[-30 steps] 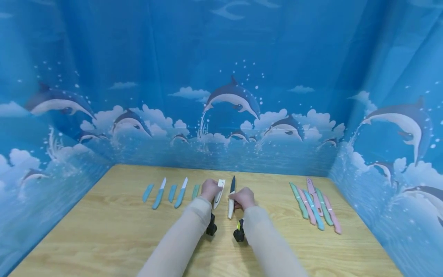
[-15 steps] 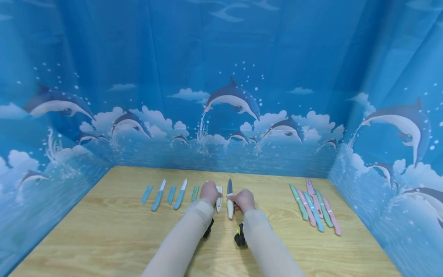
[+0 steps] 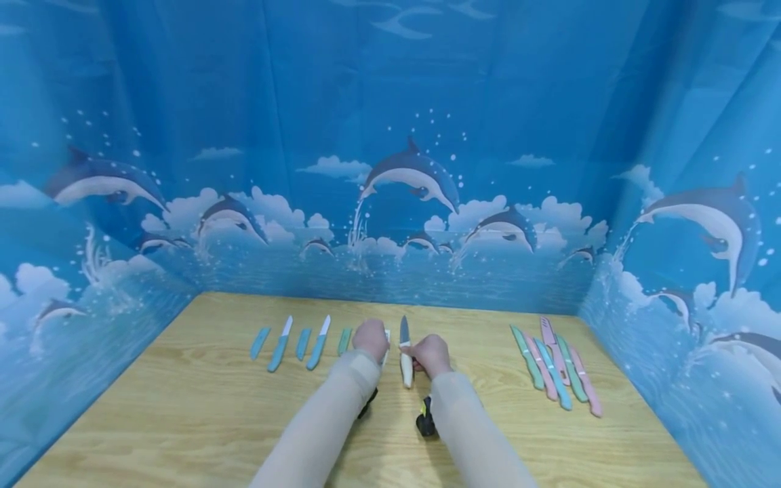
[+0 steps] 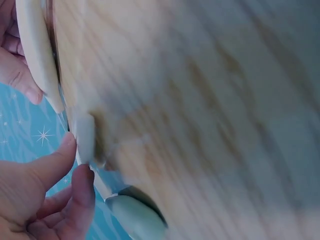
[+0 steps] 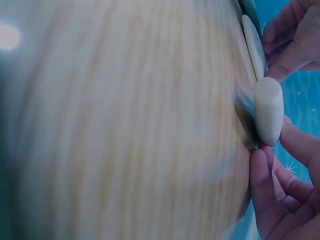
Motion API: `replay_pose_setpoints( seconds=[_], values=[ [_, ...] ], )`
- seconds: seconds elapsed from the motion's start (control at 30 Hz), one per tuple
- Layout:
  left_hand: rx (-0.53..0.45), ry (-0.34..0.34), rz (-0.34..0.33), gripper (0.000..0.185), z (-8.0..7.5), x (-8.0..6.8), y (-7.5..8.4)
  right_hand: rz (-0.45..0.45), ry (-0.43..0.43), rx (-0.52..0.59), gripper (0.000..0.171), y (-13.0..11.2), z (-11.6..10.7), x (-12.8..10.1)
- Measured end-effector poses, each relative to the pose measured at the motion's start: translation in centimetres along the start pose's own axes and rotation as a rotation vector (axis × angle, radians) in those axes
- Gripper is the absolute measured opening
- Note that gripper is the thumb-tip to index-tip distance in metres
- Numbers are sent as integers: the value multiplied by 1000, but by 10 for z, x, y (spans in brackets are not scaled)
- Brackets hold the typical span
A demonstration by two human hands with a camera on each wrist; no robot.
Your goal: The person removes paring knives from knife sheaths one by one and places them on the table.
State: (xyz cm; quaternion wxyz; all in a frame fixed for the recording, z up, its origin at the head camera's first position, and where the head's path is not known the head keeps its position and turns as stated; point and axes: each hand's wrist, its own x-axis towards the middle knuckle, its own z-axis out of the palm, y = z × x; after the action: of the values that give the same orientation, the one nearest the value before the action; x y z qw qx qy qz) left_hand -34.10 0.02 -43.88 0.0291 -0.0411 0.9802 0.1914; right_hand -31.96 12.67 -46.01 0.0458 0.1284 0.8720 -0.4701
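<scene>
On the wooden table [image 3: 183, 407] by the dolphin curtain [image 3: 415, 176], the right hand [image 3: 432, 354] pinches the white-handled knife [image 3: 405, 352] while the left hand [image 3: 371, 339] pinches its white sheath [image 4: 85, 136]; slow, blade pointed away seems safest.

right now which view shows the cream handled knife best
The head view: the cream-handled knife shows whole, dark blade pointing away, handle gripped by the right hand. The right wrist view shows only its handle end close up; the left wrist view a blurred cream sliver.
</scene>
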Motion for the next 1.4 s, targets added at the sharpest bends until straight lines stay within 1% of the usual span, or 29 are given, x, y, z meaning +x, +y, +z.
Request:
replay_pose_setpoints(
  seconds=[0.23, 0.47, 0.67, 0.7, 0.73, 0.83, 1.0, 1.1, 1.17, 1.23, 1.33, 1.4],
  values=[
    [3, 10, -7, 11, 0, 0, 2, -43, 11, -1, 23, 1, 0, -1],
    [-13, -1, -15, 10, -2, -3, 1, -44, 9, -3, 24, 0, -1, -5],
    [-21, -9, 9, 11, -3, -6, 0, -59, 24, -27, 38, 3, -10, -8],
    [-24, -6, 15, 11, -3, -7, 0, -62, 35, -42, 41, 3, -13, -8],
    [-29, 2, 24, 11, -4, -7, -1, -74, 57, -70, 41, 3, -17, -8],
    [-35, 0, 30, 10, -5, -8, -1, -82, 104, -162, 39, 8, -30, -8],
    [-49, -15, 30, 11, -7, -7, -3, -108, 199, -362, 52, 24, -53, -10],
    [-58, -16, 35, 12, -8, -7, -6, -93, 259, -503, 59, 35, -66, -9],
    [-54, -18, 33, 11, -8, -7, -6, -61, 258, -577, 67, 42, -75, -9],
    [-49, -17, 33, 11, -8, -6, -6, -19, 224, -611, 78, 51, -84, -9],
    [-40, -22, 31, 11, -7, -6, -4, 48, 159, -588, 90, 61, -98, -11],
    [-36, -26, 30, 11, -6, -6, -3, 86, 134, -546, 94, 67, -107, -13]
  ],
)
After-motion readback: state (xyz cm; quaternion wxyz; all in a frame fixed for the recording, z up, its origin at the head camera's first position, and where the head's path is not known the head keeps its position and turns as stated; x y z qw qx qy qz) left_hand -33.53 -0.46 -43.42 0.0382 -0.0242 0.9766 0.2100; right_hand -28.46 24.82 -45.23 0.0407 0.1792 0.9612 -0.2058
